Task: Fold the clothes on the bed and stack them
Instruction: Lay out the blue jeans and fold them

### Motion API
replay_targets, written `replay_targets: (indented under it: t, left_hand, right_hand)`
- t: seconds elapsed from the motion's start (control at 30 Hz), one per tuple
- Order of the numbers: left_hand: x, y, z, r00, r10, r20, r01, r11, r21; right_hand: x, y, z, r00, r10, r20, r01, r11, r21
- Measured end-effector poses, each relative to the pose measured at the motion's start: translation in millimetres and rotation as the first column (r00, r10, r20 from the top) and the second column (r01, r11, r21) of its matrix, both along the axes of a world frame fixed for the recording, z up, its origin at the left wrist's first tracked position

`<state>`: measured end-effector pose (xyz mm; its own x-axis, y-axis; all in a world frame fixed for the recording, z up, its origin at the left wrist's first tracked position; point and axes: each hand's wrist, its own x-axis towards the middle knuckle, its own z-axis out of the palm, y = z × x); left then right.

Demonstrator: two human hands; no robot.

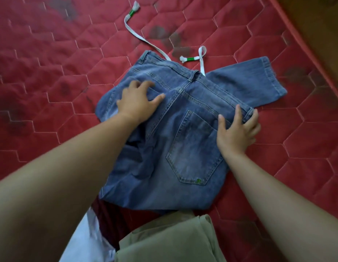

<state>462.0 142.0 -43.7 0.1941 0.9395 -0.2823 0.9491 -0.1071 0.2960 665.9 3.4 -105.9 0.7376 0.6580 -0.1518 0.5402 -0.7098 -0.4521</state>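
Observation:
A pair of blue jeans (pixel 183 140) lies folded on the red quilted bed (pixel 51 91), back pocket up, with one leg end sticking out at the upper right. A white drawstring (pixel 145 41) with green-banded ends trails from the waistband across the mattress. My left hand (pixel 138 103) presses flat on the left part of the jeans, fingers spread. Over at the right waistband edge my right hand (pixel 238 129) rests on the denim, fingers reaching over the edge beside the back pocket.
Near me lie an olive-green garment (pixel 170 241), a dark maroon one (pixel 115 222) partly under the jeans, and a pale white-blue cloth (pixel 83 242). The mattress edge (pixel 306 42) runs diagonally at the right, with brown floor beyond.

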Motion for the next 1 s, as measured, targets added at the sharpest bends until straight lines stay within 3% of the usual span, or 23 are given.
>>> replay_targets:
  t: [0.07, 0.2, 0.33, 0.4, 0.47, 0.57, 0.73, 0.87, 1.0]
  left_hand:
    - [0, -4, -18, 0.998, -0.034, -0.048, 0.026, 0.987, -0.158]
    - [-3, -49, -30, 0.994, 0.099, -0.040, -0.104, 0.978, -0.181]
    - [-9, -90, -24, 0.980, 0.194, -0.054, -0.201, 0.923, -0.329]
    - [-10, -85, -20, 0.973, 0.223, -0.063, -0.232, 0.941, -0.248]
    - [-11, -61, -19, 0.972, 0.220, -0.081, -0.226, 0.972, -0.068]
    - [-20, -18, -24, 0.953, 0.300, -0.044, -0.295, 0.951, 0.088]
    - [-44, 7, -39, 0.893, 0.441, 0.090, -0.439, 0.897, -0.043]
    - [-50, -4, -32, 0.870, 0.470, 0.149, -0.475, 0.880, 0.000]
    - [-57, -24, -6, 0.847, 0.453, 0.278, -0.480, 0.876, 0.034]
  right_hand:
    - [1, -5, -1, 1.000, 0.017, -0.008, -0.016, 0.996, 0.084]
    - [13, -1, 9, 0.991, 0.117, -0.069, -0.098, 0.968, 0.230]
    - [27, 18, 18, 0.979, 0.199, -0.039, -0.186, 0.959, 0.216]
    - [12, 17, 15, 0.983, 0.184, -0.002, -0.183, 0.979, 0.088]
    - [-6, 10, 7, 0.983, 0.181, 0.008, -0.181, 0.983, -0.025]
    - [-10, 2, -6, 0.979, 0.205, 0.010, -0.205, 0.978, -0.027]
    - [4, -3, -14, 0.976, 0.217, -0.020, -0.214, 0.972, 0.099]
    - [14, -9, -5, 0.986, 0.140, -0.094, -0.103, 0.941, 0.322]
    - [25, -10, 17, 0.959, 0.011, -0.284, 0.066, 0.963, 0.261]
